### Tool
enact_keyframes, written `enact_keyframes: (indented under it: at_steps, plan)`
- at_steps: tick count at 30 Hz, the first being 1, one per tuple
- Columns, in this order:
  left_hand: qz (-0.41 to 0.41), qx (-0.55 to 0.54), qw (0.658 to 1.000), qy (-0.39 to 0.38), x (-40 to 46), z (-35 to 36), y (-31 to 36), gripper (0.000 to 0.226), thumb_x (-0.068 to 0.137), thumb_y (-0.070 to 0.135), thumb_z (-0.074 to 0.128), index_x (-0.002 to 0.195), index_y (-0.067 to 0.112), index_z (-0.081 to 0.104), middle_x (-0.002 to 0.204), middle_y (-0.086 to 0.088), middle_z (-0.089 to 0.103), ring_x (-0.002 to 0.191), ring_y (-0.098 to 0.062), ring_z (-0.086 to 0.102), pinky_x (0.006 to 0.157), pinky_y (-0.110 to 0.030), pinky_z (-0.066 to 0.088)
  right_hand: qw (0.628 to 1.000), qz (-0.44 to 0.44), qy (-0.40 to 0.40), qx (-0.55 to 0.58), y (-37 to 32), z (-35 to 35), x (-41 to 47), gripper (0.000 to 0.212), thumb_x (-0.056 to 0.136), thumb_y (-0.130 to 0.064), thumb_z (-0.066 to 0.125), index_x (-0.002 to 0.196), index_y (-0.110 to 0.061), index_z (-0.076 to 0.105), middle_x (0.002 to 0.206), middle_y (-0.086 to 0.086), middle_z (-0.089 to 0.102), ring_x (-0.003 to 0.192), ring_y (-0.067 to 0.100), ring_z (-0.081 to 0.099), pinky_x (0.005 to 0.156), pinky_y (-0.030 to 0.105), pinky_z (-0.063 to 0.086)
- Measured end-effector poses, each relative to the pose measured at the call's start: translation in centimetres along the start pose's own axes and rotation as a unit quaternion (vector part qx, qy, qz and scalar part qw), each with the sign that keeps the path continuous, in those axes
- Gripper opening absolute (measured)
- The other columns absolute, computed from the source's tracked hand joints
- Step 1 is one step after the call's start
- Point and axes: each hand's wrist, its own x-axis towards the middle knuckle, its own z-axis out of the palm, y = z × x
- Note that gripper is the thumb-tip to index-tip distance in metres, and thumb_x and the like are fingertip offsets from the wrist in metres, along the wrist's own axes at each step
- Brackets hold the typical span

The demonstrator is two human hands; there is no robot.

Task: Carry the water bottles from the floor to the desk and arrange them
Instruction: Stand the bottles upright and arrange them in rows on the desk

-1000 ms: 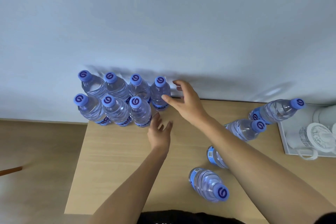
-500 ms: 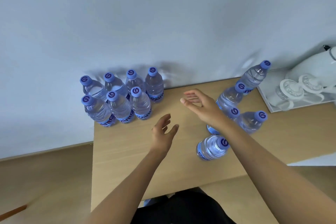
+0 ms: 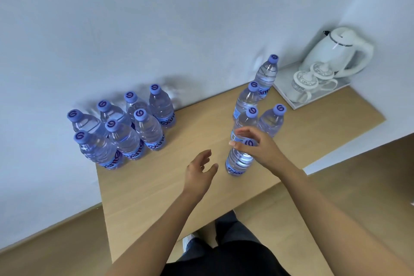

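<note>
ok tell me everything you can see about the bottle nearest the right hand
The nearest bottle is clear plastic, water visible inside, with a purple-blue cap bearing a swirl logo and a blue label band near its base. It stands upright on the wooden desk, in front of four loose bottles. The right hand curls around its cap; whether it grips is unclear.

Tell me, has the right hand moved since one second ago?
Yes. The right hand left the packed group of bottles by the wall and now reaches over the nearest loose bottle.
</note>
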Motion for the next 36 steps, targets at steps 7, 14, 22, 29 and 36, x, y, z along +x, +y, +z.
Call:
enact_keyframes:
  at_steps: [7,14,22,29,36]
  plan:
    - [-0.009,0.029,0.999,-0.024,0.0,0.5,0.1,0.049,0.086,0.009,0.07,0.133,0.015,0.055,0.132,0.002,0.06,0.12,-0.016,0.057,0.091,-0.022,0.04,1.0,0.02,0.009,0.023,2.0,1.5,-0.1,0.034,0.074,-0.025,0.087,0.102,-0.021,0.068,0.108,-0.006,0.07,0.099,0.001,0.064,0.083,0.014,0.047]
    - [-0.006,0.088,0.993,-0.077,0.5,0.4,0.5,0.081,0.076,0.015,0.081,0.145,0.017,0.04,0.146,0.006,0.047,0.131,-0.012,0.045,0.094,-0.019,0.036,0.999,0.02,-0.014,0.035,-0.9,1.7,1.3,0.015,0.083,-0.022,0.077,0.092,-0.011,0.07,0.09,-0.003,0.072,0.092,0.011,0.067,0.083,0.024,0.051]
    - [0.041,-0.08,0.994,-0.064,1.7,0.0,4.7,0.083,0.056,0.01,0.094,0.125,0.028,0.051,0.113,0.007,0.067,0.1,-0.007,0.066,0.075,-0.02,0.055,0.993,0.002,-0.082,0.085,-9.1,1.3,3.3,0.012,0.079,-0.025,0.08,0.082,-0.016,0.073,0.082,0.006,0.071,0.083,0.013,0.066,0.078,0.031,0.051]
    - [0.077,-0.095,0.992,-0.033,2.4,-1.4,7.9,0.054,0.059,0.013,0.093,0.103,0.014,0.062,0.089,0.002,0.071,0.079,-0.012,0.066,0.067,-0.022,0.052,0.989,-0.018,-0.125,0.08,-13.7,0.9,5.2,0.021,0.064,-0.033,0.08,0.077,-0.019,0.07,0.095,0.017,0.073,0.084,0.021,0.066,0.08,0.038,0.048]
    - [0.107,-0.118,0.987,0.017,3.1,-1.7,10.5,0.046,0.06,0.016,0.09,0.096,0.01,0.061,0.079,-0.001,0.071,0.067,-0.017,0.065,0.061,-0.035,0.054,0.99,-0.049,0.06,0.12,-15.4,3.2,6.4,0.031,0.07,-0.028,0.087,0.084,-0.017,0.061,0.073,-0.005,0.064,0.067,0.015,0.064,0.071,0.034,0.054]
